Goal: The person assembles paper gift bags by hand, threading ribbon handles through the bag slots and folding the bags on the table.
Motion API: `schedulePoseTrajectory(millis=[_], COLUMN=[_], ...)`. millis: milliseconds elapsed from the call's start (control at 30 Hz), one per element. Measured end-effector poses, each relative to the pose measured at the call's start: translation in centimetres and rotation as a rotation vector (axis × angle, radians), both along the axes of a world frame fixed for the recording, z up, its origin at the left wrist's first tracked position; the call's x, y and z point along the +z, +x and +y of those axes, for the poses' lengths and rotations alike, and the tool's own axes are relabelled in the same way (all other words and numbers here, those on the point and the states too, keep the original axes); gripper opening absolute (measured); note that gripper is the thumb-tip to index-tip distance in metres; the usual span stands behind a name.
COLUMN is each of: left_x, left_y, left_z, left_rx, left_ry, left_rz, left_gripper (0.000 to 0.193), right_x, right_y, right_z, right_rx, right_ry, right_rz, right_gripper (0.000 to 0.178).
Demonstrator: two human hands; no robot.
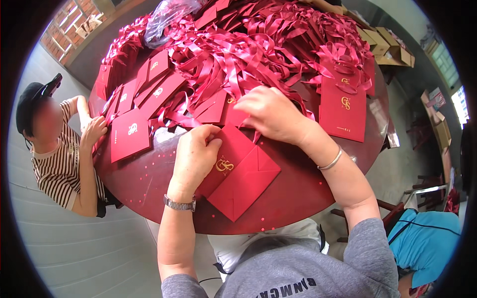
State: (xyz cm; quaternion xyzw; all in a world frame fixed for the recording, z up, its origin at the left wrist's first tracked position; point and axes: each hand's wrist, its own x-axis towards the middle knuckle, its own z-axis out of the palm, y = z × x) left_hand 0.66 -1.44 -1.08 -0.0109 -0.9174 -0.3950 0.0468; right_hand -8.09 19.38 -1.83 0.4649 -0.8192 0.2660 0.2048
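Note:
A flat red paper gift bag (251,179) with a folded bottom and a gold emblem lies tilted on the table in front of me. My left hand (196,159), a watch on its wrist, pinches near the bag's upper left edge. Just above the bag's top, my right hand (273,115) has its fingers curled together, a bangle on that wrist. Whatever those fingertips hold is hidden; a short bit of ribbon (256,136) shows below them. Beyond both hands lie more red bags (213,107) and a tangle of red ribbon handles (233,54).
The round dark red table (164,198) carries bag stacks at left (130,134) and right (343,111), plus a clear plastic bag (169,20). A person in stripes (62,149) sits left; one in blue (427,243) is right. Cardboard boxes (390,47) stand beyond.

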Motion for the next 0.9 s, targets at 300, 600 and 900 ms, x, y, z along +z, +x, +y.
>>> schedulePoseTrajectory(millis=[300, 600, 900], left_x=[-0.2, 0.0, -0.5], left_y=[-0.5, -0.2, -0.8], left_z=[-0.6, -1.6, -2.0], left_rx=[-0.033, -0.101, -0.092], left_ry=[0.345, 0.715, 0.886], left_rz=[-0.087, -0.301, -0.275], left_gripper=[0.021, 0.024, 0.023], right_x=[0.2, 2.2, 2.2], right_y=[0.7, 5.4, 5.4], right_z=[-0.7, -1.8, -1.9], right_rx=[-0.124, -0.001, 0.076], right_ry=[-0.030, -0.147, -0.093], right_rz=[-0.049, -0.296, -0.342], right_gripper=[0.008, 0.009, 0.017])
